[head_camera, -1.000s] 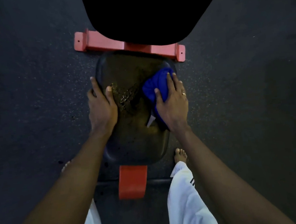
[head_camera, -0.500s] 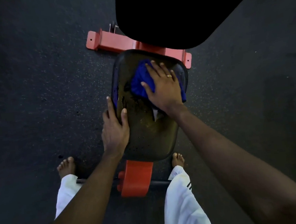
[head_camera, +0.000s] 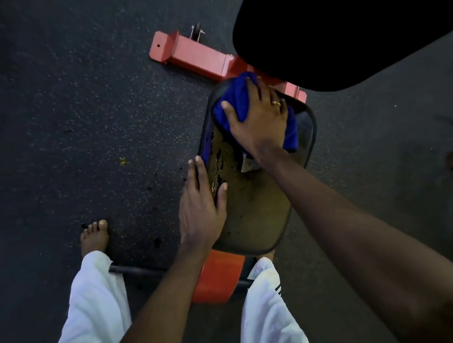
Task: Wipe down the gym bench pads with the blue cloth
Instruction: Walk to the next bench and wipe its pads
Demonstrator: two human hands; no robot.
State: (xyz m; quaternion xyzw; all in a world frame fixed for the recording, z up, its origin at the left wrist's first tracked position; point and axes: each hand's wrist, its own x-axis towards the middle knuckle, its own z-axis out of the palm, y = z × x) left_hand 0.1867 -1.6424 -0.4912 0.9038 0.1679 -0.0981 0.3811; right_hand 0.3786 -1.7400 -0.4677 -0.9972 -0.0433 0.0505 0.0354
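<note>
Single head-worn view, steep downward.
Close, wide-angle, from standing height onto seat pad (head_camera: 254,210) and dark floor (head_camera: 75,103) around it.

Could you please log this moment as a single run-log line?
phase wiping | right hand presses crumpled blue cloth on far end of black padded bench seat | left hand rests flat on seat's left edge

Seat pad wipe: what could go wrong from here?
1. The blue cloth is bunched under the right hand at the seat pad's far edge. A further push may carry it off the pad.
2. Wet streaks lie beside the left hand, which braces the pad's side. That hand could slip.
3. The pad's near half looks smeared and may get skipped.
</note>
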